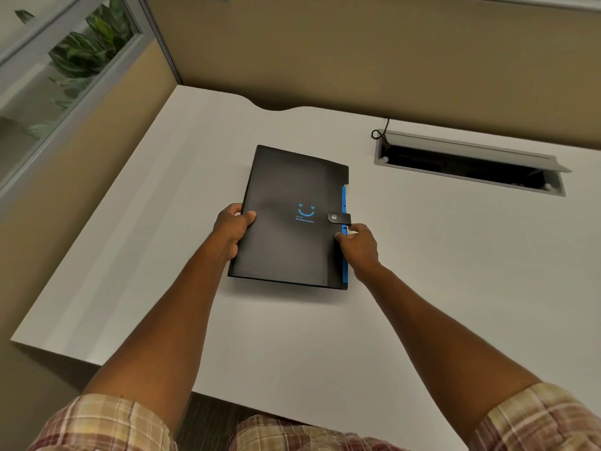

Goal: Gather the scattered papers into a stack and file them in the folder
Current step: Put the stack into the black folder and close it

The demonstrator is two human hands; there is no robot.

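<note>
Gripping the snapped-shut black folder [289, 219] by both long edges, left hand [232, 231] and right hand [359, 247] fingers curled closed, apparently steadying it on the desk [455, 255].

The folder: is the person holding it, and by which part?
Yes. The left hand grips the folder at its left edge, thumb on the cover. The right hand pinches the right edge just below the snap strap, by the blue tabs.

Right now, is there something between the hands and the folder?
No. Both hands already touch the black folder: the left hand grips its left edge, the right hand its right edge below the snapped strap.
</note>
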